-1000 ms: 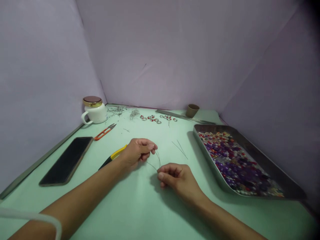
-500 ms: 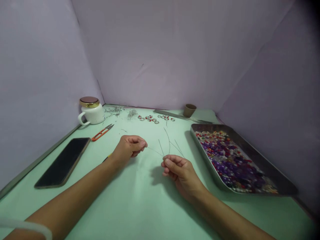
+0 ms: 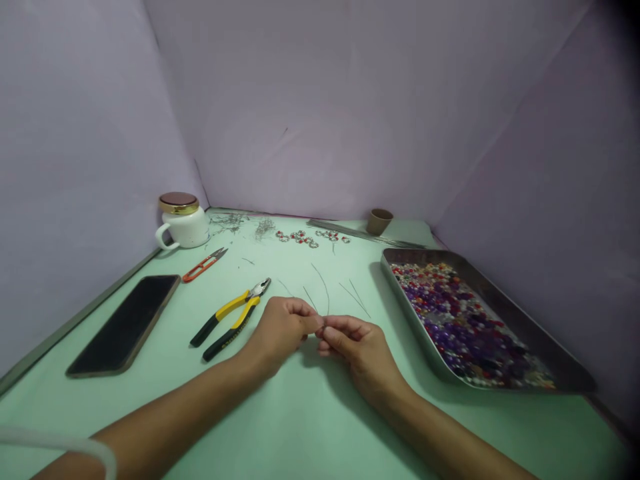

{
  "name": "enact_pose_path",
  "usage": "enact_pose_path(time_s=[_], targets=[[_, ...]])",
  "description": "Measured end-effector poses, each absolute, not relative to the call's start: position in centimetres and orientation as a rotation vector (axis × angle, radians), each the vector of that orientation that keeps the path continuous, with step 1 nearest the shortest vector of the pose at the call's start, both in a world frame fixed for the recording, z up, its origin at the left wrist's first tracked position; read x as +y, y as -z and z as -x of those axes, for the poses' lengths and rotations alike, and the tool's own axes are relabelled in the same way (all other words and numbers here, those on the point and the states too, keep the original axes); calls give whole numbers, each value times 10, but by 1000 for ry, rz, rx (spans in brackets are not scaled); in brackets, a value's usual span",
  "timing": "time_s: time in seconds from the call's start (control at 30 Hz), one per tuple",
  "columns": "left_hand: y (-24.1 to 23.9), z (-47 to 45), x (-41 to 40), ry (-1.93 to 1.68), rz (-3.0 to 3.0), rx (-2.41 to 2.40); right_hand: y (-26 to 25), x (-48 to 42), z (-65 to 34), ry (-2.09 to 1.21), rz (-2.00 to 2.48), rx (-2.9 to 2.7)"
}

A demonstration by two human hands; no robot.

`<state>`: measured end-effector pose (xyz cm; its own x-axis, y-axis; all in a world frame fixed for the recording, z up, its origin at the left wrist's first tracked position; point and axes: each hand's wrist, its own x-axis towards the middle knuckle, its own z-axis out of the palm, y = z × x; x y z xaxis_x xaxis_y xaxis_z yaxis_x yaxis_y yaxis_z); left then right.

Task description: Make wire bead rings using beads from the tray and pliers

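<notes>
My left hand (image 3: 290,327) and my right hand (image 3: 353,343) meet fingertip to fingertip above the middle of the table. Both are closed in a pinch on thin wire (image 3: 327,290), whose several strands stick up and away from the fingertips. Where the strands come together is hidden by my fingers. Two straight wire pieces (image 3: 357,297) lie crossed on the table just beyond my right hand. Beside my left wrist rest pliers (image 3: 240,313) with yellow and black handles, their jaws pointing away from me.
A metal tray (image 3: 415,317) of mixed beads stands at right. On the left are a phone (image 3: 125,327), orange thread snips (image 3: 204,265) and a lidded white mug (image 3: 187,229). Beaded rings (image 3: 300,237), wire scraps (image 3: 264,228), long wires (image 3: 350,230) and a brown cup (image 3: 379,221) sit at the back.
My left hand has moved right and toward me, up against my right fingertips. The wire strands have shifted left, and the pliers that my left arm covered now show.
</notes>
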<state>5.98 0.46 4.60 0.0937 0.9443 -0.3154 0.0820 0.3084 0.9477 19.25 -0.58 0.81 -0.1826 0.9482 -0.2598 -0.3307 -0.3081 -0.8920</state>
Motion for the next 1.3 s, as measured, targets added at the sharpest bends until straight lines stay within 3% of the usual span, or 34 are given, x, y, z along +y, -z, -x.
enact_pose_path(time_s=[0.97, 1.3], targets=[[-36, -69, -2, -959, -874, 1303, -8, -7, -193, -1788, 956, -586], [-38, -58, 9, -893, -1272, 1403, -12, -4, -196, -1912, 996, -689]])
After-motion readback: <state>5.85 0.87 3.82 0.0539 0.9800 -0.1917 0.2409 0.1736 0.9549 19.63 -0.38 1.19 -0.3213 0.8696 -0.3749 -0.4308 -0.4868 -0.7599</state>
